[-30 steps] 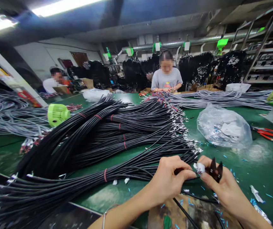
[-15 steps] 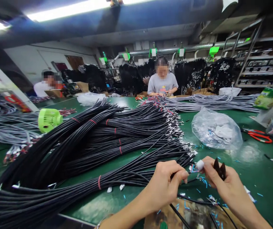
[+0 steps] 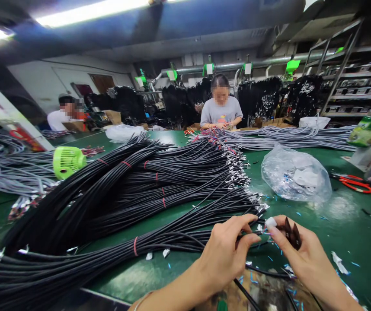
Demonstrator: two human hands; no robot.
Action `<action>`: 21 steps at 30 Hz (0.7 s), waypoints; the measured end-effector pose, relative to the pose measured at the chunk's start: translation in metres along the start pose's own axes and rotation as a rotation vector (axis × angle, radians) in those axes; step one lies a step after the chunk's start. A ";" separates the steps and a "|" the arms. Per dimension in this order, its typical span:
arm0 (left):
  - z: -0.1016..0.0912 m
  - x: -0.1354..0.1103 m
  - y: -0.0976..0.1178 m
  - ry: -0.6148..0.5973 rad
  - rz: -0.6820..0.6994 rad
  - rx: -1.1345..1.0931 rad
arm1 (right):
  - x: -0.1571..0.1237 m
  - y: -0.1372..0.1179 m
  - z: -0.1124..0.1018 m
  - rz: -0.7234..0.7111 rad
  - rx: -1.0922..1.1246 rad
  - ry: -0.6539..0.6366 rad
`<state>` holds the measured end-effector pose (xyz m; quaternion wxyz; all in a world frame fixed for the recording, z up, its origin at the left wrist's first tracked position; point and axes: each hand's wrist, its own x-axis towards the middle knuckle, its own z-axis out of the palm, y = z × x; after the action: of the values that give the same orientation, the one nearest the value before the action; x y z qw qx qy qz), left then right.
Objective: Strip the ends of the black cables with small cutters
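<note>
My left hand (image 3: 229, 246) is beside the stripped end of a black cable, its thumb and index finger apart. Thin coloured wires (image 3: 265, 231) run from that cable end to the fingertips of my right hand (image 3: 305, 250). A white wrap (image 3: 270, 222) covers a fingertip there. My right hand is closed around dark-jawed pliers (image 3: 292, 233), with the two pointed jaws sticking up beside the index finger and the handles hidden in the palm. Just left of my hands lies a tied bundle of black cables (image 3: 172, 239).
More black cable bundles (image 3: 185, 170) cover the green table (image 3: 136, 278). A clear plastic bag of scraps (image 3: 297, 175) and red-handled scissors (image 3: 356, 183) lie at right. A green fan (image 3: 68, 162) stands at left. A worn board (image 3: 257, 293) is below my hands. A person (image 3: 221, 110) sits opposite.
My left thumb and index finger have spread apart from their pinch at the cable end. My right hand has shifted slightly left, the pliers still in it.
</note>
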<state>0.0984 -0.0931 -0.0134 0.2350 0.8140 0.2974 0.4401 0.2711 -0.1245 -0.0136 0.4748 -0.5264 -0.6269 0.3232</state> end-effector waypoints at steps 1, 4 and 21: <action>0.001 -0.001 0.000 0.000 0.017 -0.015 | 0.000 0.002 0.001 0.040 0.048 -0.009; 0.002 -0.001 0.001 -0.014 0.023 -0.089 | -0.001 0.006 0.006 0.165 0.169 -0.012; 0.005 -0.005 0.002 0.068 -0.055 -0.241 | -0.001 0.004 0.011 0.303 0.418 -0.034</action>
<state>0.1016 -0.0989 -0.0173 0.3329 0.7559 0.2726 0.4935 0.2624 -0.1234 -0.0216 0.5090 -0.4992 -0.4684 0.5219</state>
